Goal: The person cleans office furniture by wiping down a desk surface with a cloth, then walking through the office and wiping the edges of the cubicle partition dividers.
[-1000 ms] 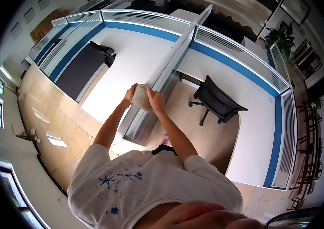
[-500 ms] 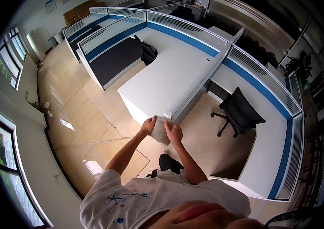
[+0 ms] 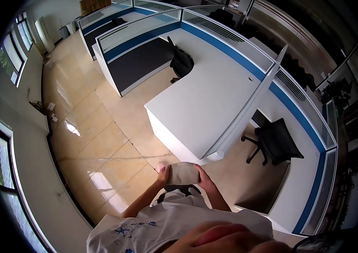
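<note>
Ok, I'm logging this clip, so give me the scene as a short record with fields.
Left hand: grips the cloth at its left end
Right hand: grips its right end
Cloth: grey, held between both hands
Desk: white, just beyond the hands
Left chair: black, by the desk's curved edge
Right chair: black, across the partition
</note>
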`<state>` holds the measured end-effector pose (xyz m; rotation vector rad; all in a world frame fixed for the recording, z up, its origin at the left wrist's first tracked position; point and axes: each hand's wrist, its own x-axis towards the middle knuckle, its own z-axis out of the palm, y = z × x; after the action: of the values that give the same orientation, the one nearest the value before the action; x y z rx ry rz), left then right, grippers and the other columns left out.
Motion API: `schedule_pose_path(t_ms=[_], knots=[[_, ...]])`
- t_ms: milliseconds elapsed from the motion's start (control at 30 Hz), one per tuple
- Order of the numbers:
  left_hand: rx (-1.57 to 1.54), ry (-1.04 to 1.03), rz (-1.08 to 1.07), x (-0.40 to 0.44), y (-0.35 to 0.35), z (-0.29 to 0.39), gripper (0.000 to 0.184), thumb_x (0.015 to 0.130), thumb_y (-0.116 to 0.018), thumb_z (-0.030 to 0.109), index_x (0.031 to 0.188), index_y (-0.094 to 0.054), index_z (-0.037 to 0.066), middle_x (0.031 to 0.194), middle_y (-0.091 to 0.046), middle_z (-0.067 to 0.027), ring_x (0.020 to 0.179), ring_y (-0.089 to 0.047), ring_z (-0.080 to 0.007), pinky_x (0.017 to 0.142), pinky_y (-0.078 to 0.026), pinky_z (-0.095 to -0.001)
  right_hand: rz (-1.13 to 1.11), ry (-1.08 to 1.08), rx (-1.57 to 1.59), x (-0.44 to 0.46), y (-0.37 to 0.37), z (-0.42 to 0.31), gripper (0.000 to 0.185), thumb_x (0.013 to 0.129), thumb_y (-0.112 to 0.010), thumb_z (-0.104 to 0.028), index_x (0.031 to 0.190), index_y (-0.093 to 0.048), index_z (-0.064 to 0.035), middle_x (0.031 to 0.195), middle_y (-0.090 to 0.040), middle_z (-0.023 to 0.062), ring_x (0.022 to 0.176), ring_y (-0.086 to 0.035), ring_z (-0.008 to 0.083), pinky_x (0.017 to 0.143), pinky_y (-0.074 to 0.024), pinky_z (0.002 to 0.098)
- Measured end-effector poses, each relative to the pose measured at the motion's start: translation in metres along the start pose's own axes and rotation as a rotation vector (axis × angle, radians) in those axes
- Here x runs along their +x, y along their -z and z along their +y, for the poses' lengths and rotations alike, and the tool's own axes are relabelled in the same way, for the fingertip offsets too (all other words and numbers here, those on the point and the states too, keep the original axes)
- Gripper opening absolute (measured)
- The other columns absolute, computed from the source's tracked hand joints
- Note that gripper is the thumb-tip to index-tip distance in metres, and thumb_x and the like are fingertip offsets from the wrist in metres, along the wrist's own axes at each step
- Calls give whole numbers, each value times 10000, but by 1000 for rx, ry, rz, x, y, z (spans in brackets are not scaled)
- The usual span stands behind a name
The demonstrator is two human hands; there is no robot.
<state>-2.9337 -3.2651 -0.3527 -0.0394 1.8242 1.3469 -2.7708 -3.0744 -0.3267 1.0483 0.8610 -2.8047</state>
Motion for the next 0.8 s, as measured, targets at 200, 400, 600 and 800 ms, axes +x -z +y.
schedule_pose_path(t_ms=[200, 400, 600, 800], knots=[[57, -55, 21, 66, 118, 131, 560, 998, -566, 475, 1195, -601, -48, 1065, -680, -165, 980, -631, -219, 867, -507, -373, 57, -22, -78, 122, -137, -53, 455, 1009, -587, -450, 1327, -587, -124, 1285, -652, 40, 1179, -626, 166, 979, -511, 351], [-28, -204, 126, 103, 289, 175, 492, 975, -708, 327, 1240, -485, -24, 1008, -717, -150, 838, -660, -166, 688, -540, -325, -121, -301, -443, 245, -293, -64, 637, 968, -598, -580, 1430, -529, -147, 1386, -597, 34, 1277, -557, 185, 1054, -450, 413], [-460, -175, 253, 110, 390, 160, 441, 973, -681, 92, 1369, -487, 74, 1134, -710, -141, 985, -693, -206, 783, -583, -346, -387, -147, -1013, 382, -408, -40, 675, 960, -666, -423, 1458, -453, -21, 1445, -541, 151, 1339, -504, 289, 1096, -403, 347], [-456, 23, 311, 208, 482, 217, 496, 970, -639, 132, 1431, -472, 61, 1274, -649, -161, 1166, -627, -273, 923, -551, -421, -327, 455, -1192, 516, -468, -13, 681, 955, -699, -294, 1490, -390, -8, 1461, -497, 228, 1399, -449, 329, 1166, -340, 420]])
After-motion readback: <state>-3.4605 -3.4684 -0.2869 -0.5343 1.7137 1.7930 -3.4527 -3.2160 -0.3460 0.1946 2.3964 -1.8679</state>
